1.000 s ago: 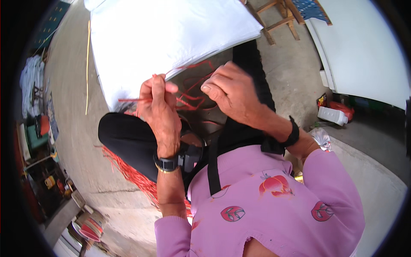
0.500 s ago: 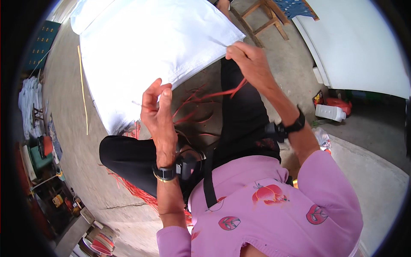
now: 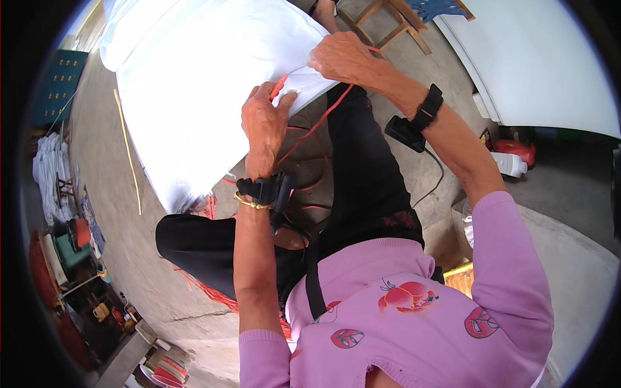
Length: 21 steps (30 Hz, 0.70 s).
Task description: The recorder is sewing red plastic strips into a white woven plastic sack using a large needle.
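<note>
A large white sack-like fabric (image 3: 194, 97) is spread in front of me, its near edge slanting over my legs. My left hand (image 3: 266, 119) is at this edge, fingers curled around a short red strip (image 3: 279, 86), thumb beside the cloth. Farther right, my right hand (image 3: 343, 59) is closed over the edge near the cloth's corner. Between its fingertips and the red strip runs a thin, greyish, needle-like line; I cannot make out its kind. A long red strand (image 3: 315, 126) trails from below the right hand toward my lap.
More red strands (image 3: 213, 294) lie in a bundle beside my left leg. A wooden stool (image 3: 388, 22) and another person's foot (image 3: 325, 13) are at the far side. To the right stand a white panel (image 3: 530, 64) and a white bottle (image 3: 511, 164). Clutter lines the left.
My left hand has moved up and right to the cloth's edge, and a red strip now shows at its fingers. My right hand has shifted left and up, with a red strand beside it.
</note>
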Each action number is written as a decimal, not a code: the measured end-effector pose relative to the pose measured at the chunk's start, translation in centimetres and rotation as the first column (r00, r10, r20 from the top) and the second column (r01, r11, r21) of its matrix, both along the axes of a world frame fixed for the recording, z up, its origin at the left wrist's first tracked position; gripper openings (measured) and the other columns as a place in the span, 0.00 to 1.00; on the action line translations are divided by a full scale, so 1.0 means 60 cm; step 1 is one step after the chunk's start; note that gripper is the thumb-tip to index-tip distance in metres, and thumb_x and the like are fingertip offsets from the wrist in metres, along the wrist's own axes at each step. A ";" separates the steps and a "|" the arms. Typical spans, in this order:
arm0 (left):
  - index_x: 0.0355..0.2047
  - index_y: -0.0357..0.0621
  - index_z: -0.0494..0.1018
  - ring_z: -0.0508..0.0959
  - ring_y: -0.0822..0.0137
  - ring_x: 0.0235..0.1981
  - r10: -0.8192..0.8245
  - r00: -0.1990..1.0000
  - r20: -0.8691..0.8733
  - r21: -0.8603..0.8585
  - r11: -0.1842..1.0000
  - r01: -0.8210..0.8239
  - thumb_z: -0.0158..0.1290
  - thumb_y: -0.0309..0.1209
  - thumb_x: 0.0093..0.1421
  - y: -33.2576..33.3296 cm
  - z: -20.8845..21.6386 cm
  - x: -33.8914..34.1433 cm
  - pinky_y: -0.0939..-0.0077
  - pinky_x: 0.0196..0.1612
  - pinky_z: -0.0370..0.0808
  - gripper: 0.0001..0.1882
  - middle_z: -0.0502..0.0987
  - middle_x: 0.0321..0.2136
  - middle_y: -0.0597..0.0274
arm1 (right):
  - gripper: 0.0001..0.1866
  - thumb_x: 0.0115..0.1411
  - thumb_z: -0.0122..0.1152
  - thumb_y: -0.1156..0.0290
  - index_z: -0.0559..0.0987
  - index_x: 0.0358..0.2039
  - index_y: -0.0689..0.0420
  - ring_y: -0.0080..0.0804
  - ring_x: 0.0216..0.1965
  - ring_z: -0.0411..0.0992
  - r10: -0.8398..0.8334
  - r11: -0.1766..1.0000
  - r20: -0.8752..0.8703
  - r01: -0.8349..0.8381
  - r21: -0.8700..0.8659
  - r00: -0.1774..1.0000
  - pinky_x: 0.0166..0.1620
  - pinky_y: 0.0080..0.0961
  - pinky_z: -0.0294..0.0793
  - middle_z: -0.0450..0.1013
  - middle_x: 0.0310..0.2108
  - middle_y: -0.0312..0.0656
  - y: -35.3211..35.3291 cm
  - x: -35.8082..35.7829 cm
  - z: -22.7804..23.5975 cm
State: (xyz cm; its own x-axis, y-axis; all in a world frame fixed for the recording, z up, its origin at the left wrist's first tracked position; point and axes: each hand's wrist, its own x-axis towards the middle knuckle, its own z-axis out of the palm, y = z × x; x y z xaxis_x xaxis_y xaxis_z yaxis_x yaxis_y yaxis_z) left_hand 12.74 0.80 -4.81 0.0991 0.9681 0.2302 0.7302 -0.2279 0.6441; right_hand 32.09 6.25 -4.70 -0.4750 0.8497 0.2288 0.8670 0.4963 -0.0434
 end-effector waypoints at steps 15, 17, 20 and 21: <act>0.32 0.44 0.76 0.74 0.58 0.25 -0.100 0.987 -0.126 -0.074 0.993 0.091 0.53 0.30 0.52 0.021 -0.003 -0.003 0.69 0.30 0.70 0.07 0.74 0.24 0.53 | 0.10 0.50 0.51 0.64 0.76 0.20 0.55 0.46 0.25 0.72 -0.044 0.993 -0.070 0.036 -0.112 0.997 0.25 0.40 0.69 0.72 0.19 0.46 0.007 0.004 -0.019; 0.33 0.41 0.76 0.73 0.66 0.22 -0.048 0.997 -0.057 -0.139 0.990 0.040 0.53 0.29 0.52 0.026 -0.006 -0.003 0.75 0.29 0.70 0.08 0.74 0.21 0.53 | 0.11 0.50 0.52 0.61 0.76 0.20 0.55 0.47 0.26 0.72 -0.119 0.982 -0.176 0.089 -0.166 0.977 0.26 0.41 0.69 0.72 0.20 0.47 0.009 0.010 -0.009; 0.29 0.39 0.75 0.74 0.51 0.24 -0.012 0.997 0.080 -0.166 0.986 0.025 0.52 0.33 0.54 0.023 -0.003 -0.014 0.65 0.30 0.70 0.09 0.74 0.23 0.48 | 0.14 0.49 0.53 0.57 0.76 0.21 0.56 0.47 0.27 0.72 -0.150 0.978 -0.298 0.097 -0.185 0.943 0.28 0.41 0.69 0.71 0.20 0.47 -0.007 -0.005 0.039; 0.28 0.39 0.75 0.74 0.52 0.23 0.004 0.997 0.075 -0.137 0.991 0.007 0.53 0.32 0.53 0.023 -0.001 -0.018 0.65 0.29 0.70 0.09 0.74 0.23 0.49 | 0.16 0.48 0.54 0.55 0.75 0.21 0.56 0.47 0.28 0.72 -0.117 0.987 -0.314 0.075 -0.143 0.942 0.28 0.42 0.69 0.71 0.20 0.47 -0.019 -0.013 0.054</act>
State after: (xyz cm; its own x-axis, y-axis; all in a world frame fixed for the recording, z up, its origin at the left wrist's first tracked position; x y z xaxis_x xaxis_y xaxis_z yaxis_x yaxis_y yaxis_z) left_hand 11.68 2.17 -4.89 0.0883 0.9909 0.1020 0.6787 -0.1347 0.7220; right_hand 31.29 5.13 -1.45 -0.3092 0.9196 0.2421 0.8396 0.3836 -0.3846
